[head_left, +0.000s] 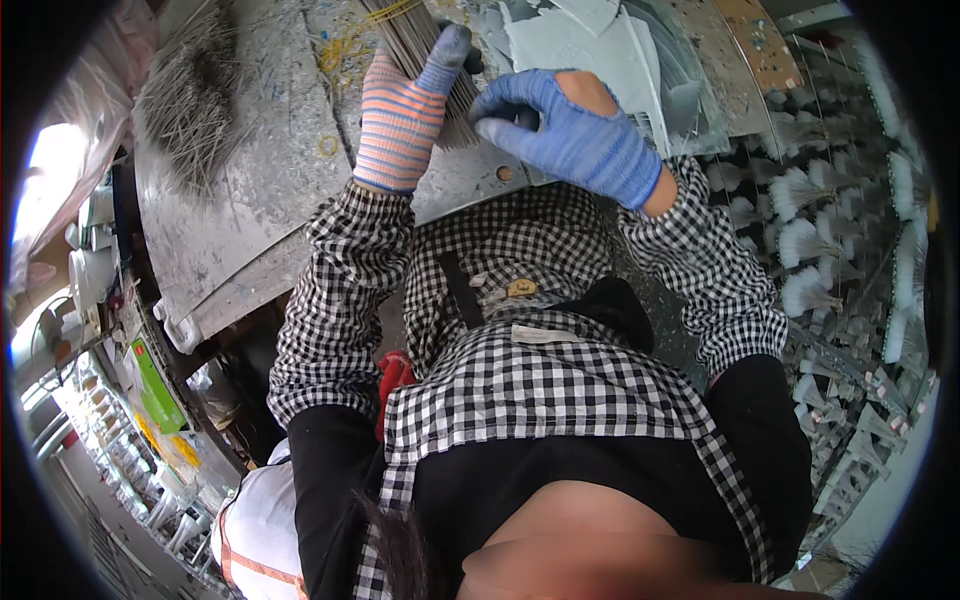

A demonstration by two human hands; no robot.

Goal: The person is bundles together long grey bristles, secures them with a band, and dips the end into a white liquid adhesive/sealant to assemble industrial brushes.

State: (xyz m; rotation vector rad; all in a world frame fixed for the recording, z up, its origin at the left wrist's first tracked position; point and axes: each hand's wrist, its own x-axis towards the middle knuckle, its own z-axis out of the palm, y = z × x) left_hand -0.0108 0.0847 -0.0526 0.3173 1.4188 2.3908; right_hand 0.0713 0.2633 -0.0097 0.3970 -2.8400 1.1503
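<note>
My left hand (405,120), in a pink-and-blue striped knit glove with grey fingertips, is closed round a bundle of thin grey wires (405,28). A yellow rubber band (395,10) circles the bundle near its far end. Close to the bundle's near end is my right hand (570,125), in a blue knit glove that leaves a patch of skin bare on its back. Its thumb and fingers curl toward each other in a pinch beside the wires; what lies between the tips cannot be made out.
A loose heap of similar wires (190,110) lies on the worn metal table (265,215) at left. Yellow bands (340,50) are scattered beyond my left hand. White sheets (585,60) lie at back right. Racks of pale fan-shaped pieces (810,235) stand right. Another person's white garment (260,510) shows lower left.
</note>
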